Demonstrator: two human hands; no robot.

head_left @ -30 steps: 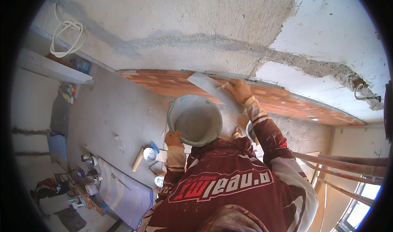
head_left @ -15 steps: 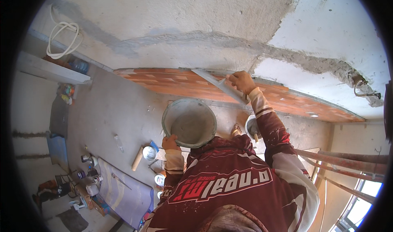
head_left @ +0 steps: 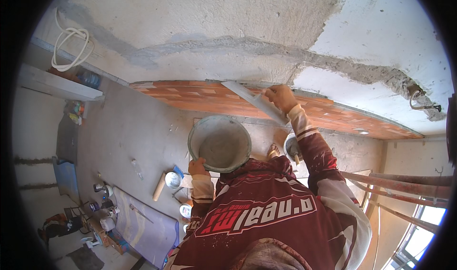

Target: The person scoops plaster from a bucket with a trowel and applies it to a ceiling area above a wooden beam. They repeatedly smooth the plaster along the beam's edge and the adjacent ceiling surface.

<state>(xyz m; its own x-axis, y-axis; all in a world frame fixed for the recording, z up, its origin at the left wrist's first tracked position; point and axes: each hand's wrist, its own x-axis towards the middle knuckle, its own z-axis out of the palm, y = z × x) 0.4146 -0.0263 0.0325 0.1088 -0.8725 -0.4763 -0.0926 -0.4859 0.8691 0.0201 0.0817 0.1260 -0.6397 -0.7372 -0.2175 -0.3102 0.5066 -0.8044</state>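
Note:
My left hand [head_left: 197, 166] grips the near left rim of a round basin [head_left: 220, 125], which is held in front of my body with grey plaster mix [head_left: 218, 151] in its bottom. Reaching forward, my right hand [head_left: 282, 97] is closed around the handle of a long flat plastering trowel [head_left: 257, 102]. The trowel's far end touches or nearly touches the wall along the upper edge of the exposed brick band [head_left: 204, 95]. Above that band is rough pale plaster [head_left: 228, 17], crossed by a grey mortar strip [head_left: 238, 42].
A bucket [head_left: 291, 146] stands on the floor near my foot [head_left: 273, 151]. Metal poles [head_left: 400, 186] run along the right. Loose white cable [head_left: 71, 48] hangs at upper left. Lower left are a purple mat-like sheet [head_left: 147, 225], small containers and clutter.
The view has shifted very slightly. My hands, the basin and the trowel keep nearly the same places, with the trowel's blade turned a little.

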